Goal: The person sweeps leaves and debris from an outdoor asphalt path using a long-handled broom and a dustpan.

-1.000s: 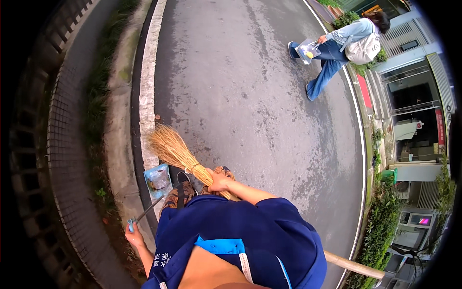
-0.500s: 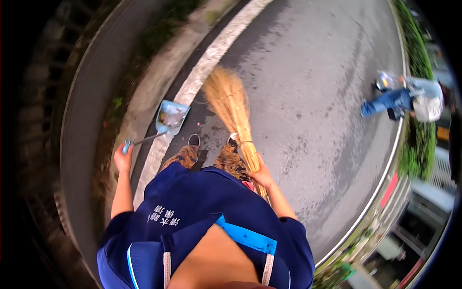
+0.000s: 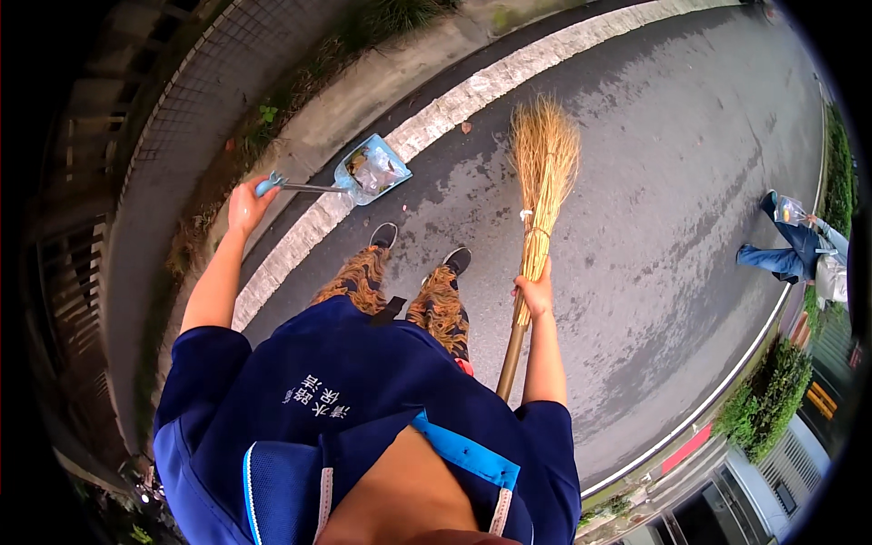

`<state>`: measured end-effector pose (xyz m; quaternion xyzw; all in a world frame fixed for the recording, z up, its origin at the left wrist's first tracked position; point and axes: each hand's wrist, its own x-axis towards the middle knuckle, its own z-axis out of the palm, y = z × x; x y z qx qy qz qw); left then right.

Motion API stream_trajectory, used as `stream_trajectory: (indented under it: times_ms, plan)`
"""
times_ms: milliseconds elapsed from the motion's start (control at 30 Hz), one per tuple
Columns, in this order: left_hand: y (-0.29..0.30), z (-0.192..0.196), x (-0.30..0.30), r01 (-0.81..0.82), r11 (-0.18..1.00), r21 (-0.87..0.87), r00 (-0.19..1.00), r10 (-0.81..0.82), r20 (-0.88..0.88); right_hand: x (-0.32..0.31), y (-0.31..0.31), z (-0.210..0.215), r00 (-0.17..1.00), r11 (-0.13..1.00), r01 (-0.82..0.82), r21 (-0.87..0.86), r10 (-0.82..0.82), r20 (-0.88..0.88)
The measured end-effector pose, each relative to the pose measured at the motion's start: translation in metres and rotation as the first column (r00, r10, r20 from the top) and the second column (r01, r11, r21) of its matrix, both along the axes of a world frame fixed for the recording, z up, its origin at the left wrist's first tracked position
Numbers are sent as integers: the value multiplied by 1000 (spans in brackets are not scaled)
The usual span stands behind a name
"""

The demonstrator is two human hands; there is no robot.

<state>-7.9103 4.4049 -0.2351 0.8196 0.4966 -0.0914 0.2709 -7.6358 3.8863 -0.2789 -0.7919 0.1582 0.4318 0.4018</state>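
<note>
My left hand (image 3: 244, 207) is closed around the light-blue grip end of a long-handled dustpan (image 3: 351, 184). The pan lies over the white painted line, its mouth turned to the right, with clear plastic and brown leaf scraps (image 3: 374, 170) inside. In my right hand (image 3: 536, 292) is a straw broom (image 3: 542, 182), gripped where the bundled straw meets its wooden handle. The broom's bristles fan out ahead of me over the wet asphalt, right of the dustpan. Whether they touch the ground I cannot tell. A single brown leaf (image 3: 466, 128) lies between the dustpan and the broom.
A concrete curb (image 3: 363, 95) with weeds runs along the left beside the white line (image 3: 490, 82). On the far right a person in blue jeans (image 3: 790, 250) walks at the road edge, carrying bags. Hedges (image 3: 767, 400) and a pale vehicle (image 3: 727, 504) stand beyond.
The broom has swung to the right, away from the white line, and its bristles look sharper. The dustpan now appears farther right, its mouth turned rightward. The walking person appears farther right and lower.
</note>
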Motion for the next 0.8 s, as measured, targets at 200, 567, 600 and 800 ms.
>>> stream_trajectory:
  times_ms: [200, 567, 600, 800]
  plan:
    - [18, -15, 39, 103, 993, 48, 994, -102, -40, -33, 23, -19, 958, 958, -251, -134, 227, -175]
    - [52, -24, 56, 134, 989, 58, 991, -135, 5, -20, 49, 72, 957, 972, -197, 126, 218, -190]
    - [43, -24, 47, 125, 991, 38, 992, -125, -3, -11, 54, 70, 959, 973, -211, 96, 225, -172]
    - [55, -25, 61, 118, 993, 24, 993, -118, -26, 61, 142, -31, 957, 958, -280, 67, 284, -57]
